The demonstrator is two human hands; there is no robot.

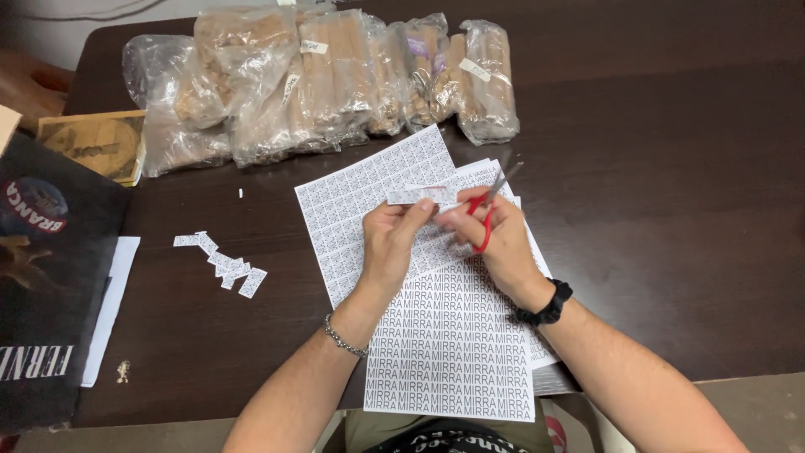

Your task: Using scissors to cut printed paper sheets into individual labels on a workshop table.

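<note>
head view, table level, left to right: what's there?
Dark printed poster → pile of small cut paper labels → left hand holding a paper strip → right hand with red-handled scissors → bare dark table.

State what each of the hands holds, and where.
Left hand pinches a paper strip at its lower edge; right hand holds red-handled scissors by the finger loops.

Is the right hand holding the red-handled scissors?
Yes, the right hand grips the red-handled scissors beside the paper strip.
</note>
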